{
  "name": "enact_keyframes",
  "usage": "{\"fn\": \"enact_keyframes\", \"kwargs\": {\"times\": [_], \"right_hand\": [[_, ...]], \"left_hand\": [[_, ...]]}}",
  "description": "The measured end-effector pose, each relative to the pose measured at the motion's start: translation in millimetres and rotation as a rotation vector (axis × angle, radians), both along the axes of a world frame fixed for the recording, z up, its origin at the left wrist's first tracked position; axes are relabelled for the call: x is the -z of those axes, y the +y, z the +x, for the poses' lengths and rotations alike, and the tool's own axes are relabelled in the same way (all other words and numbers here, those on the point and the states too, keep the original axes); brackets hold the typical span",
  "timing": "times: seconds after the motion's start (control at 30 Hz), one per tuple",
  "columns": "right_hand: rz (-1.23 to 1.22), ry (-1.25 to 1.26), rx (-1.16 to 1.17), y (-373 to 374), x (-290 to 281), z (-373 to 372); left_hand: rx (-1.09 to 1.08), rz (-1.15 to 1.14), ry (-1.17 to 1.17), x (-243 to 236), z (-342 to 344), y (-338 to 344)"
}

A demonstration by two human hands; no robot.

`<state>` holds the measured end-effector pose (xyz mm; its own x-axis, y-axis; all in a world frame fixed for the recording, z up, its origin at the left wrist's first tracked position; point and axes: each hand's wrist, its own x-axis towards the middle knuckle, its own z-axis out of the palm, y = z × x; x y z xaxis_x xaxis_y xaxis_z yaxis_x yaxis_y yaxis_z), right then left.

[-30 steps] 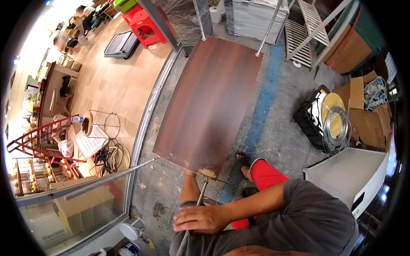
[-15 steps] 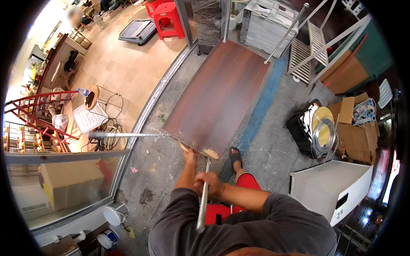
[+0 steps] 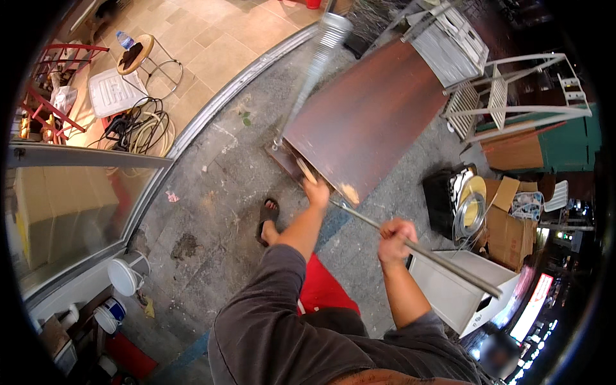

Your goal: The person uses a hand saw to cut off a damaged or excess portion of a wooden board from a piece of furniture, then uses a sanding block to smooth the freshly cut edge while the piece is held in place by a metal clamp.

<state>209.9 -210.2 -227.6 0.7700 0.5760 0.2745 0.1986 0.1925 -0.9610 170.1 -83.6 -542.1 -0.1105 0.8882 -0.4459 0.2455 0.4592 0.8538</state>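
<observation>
A dark brown wooden board [image 3: 372, 109] with metal legs lies tilted in front of me, like an upturned table. My left hand [image 3: 316, 192] is closed on its near edge, beside a pale strip of wood. Right of that hand, the board's near corner has a light, chipped patch [image 3: 348, 194]. My right hand [image 3: 396, 240] is wrapped round a metal leg [image 3: 449, 264] that runs from this corner toward the lower right. At the board's near left corner another metal leg [image 3: 308, 86] rises, its ribbed end close to the view.
A glass door [image 3: 70, 205] and its curved floor track [image 3: 240, 80] lie to the left. White buckets [image 3: 128, 273] stand at lower left. On the right are a black bag [image 3: 439, 202], wire coils [image 3: 471, 212], a cardboard box [image 3: 507, 231], a white cabinet [image 3: 439, 282] and a white metal rack [image 3: 497, 96].
The view has turned. My right hand has moved out to the right with the leg, which now slants rightward. The board's near end looks raised, and my left hand is still on its edge.
</observation>
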Motion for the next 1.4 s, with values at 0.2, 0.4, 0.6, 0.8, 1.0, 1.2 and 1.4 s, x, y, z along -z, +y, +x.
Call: {"fn": "enact_keyframes", "kwargs": {"times": [0.2, 0.4, 0.6, 0.8, 1.0, 1.2, 1.4], "right_hand": [[-0.057, 0.104, 0.179, 7, -17, -27], [-0.198, 0.094, 0.346, 29, -37, -48], [-0.157, 0.178, 0.547, 37, -34, -49], [-0.118, 0.118, 0.568, 39, -28, -31], [-0.141, 0.033, 0.652, 47, -20, -42], [-0.064, 0.097, 0.668, 42, -22, -38], [-0.099, 0.133, 0.519, 25, -26, -29]], "left_hand": [[0.200, -0.214, 0.139, 12, -33, -11], [-0.006, -0.271, -0.172, -64, -55, 47], [0.239, -0.385, -0.032, -99, -102, 95], [0.516, -0.172, 0.078, -26, -140, 28], [0.254, -0.424, -0.534, -12, -98, 31], [0.134, -0.449, -0.485, 29, -76, 60], [0.798, -0.044, -0.200, 53, -171, 47]]}}
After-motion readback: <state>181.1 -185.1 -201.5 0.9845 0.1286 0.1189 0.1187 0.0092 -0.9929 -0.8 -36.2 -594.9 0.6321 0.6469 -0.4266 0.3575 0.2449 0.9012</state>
